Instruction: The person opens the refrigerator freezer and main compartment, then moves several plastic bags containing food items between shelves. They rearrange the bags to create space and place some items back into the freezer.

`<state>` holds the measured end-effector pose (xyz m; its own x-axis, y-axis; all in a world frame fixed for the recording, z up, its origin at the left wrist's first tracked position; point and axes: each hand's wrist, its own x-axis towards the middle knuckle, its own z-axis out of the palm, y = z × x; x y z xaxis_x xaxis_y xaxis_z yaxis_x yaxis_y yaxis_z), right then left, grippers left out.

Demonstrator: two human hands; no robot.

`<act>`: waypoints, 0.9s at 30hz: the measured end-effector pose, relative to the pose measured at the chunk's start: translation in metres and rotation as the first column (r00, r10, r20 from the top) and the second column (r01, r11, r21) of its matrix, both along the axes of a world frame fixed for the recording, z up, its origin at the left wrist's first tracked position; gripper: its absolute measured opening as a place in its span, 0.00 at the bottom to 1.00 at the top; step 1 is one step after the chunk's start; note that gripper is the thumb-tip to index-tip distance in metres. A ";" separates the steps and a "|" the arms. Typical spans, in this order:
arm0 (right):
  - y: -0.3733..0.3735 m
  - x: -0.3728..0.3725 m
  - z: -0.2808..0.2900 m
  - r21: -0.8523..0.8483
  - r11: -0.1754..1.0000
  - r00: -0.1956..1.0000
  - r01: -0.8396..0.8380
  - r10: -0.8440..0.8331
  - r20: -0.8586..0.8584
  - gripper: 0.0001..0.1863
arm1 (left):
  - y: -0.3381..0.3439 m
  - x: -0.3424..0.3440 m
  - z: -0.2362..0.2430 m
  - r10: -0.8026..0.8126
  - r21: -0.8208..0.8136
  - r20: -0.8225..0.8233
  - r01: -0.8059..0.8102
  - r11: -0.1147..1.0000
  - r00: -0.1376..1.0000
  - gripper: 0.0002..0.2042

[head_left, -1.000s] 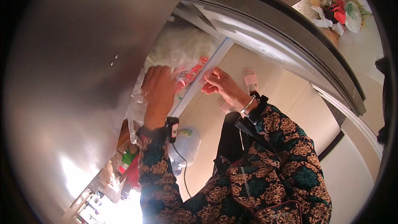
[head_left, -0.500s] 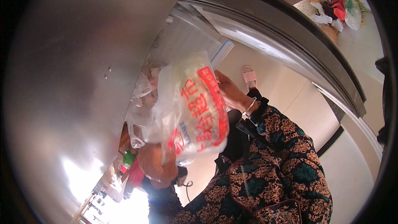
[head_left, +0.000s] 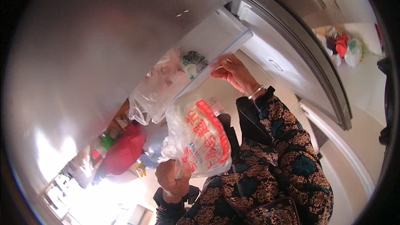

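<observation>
My left hand (head_left: 173, 181) is closed on the gathered top of a white translucent plastic bag (head_left: 204, 135) with red print. The bag hangs in front of my body, outside the drawer; what it holds cannot be made out. Up and to the right, my right hand (head_left: 237, 73) grips the clear front edge of a pulled-out freezer drawer (head_left: 189, 87), fingers curled at the rim. Inside the drawer lie crumpled clear plastic bags (head_left: 160, 85) with pinkish contents, and a dark bundle with green and white wrapping (head_left: 194, 63).
A large grey metallic fridge panel (head_left: 96, 58) fills the left. The open fridge door (head_left: 287, 54) stands to the right. Farther right, several bags (head_left: 346, 48) lie on the floor. A red bundle (head_left: 125, 150) and a pale blue bag (head_left: 154, 143) sit at lower left.
The printed bag has come down toward me, out from over the drawer. My right hand has let go of it and moved to the drawer's front edge, while my left keeps hold.
</observation>
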<state>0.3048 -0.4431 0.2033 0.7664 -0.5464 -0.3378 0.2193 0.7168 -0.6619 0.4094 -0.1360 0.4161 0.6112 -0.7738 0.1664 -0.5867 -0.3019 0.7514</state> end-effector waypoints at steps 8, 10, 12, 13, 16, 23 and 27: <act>0.016 -0.008 0.005 -0.152 0.961 0.876 -0.231 0.137 -0.463 0.15 | 0.036 -0.015 -0.030 0.119 0.122 0.104 -0.131 0.984 0.987 0.08; 0.015 -0.003 0.015 -0.158 0.863 0.749 -0.480 0.310 -0.585 0.13 | 0.042 -0.005 -0.041 0.181 0.105 0.007 -0.180 0.978 0.984 0.08; 0.016 0.009 0.026 -0.270 0.753 0.697 -0.600 0.327 -0.638 0.13 | 0.048 0.001 -0.054 0.226 0.121 -0.109 -0.213 0.970 0.968 0.08; 0.017 0.016 0.030 -0.331 0.718 0.695 -0.612 0.289 -0.658 0.13 | 0.050 0.001 -0.062 0.233 0.163 -0.216 -0.200 0.966 0.948 0.08; 0.018 0.052 0.035 -0.618 0.480 0.758 -0.623 0.176 -0.628 0.13 | 0.056 -0.017 -0.086 0.199 0.044 -0.308 -0.195 0.980 0.930 0.09; 0.003 0.180 -0.039 -0.723 -0.109 0.717 -0.682 0.093 -0.690 0.46 | 0.066 -0.052 -0.133 0.291 0.062 -0.372 -0.289 0.955 0.881 0.16; -0.026 0.212 -0.067 -0.719 -0.299 0.752 -0.628 0.004 -0.659 0.47 | 0.056 -0.073 -0.154 0.391 0.138 -0.381 -0.367 0.920 0.838 0.16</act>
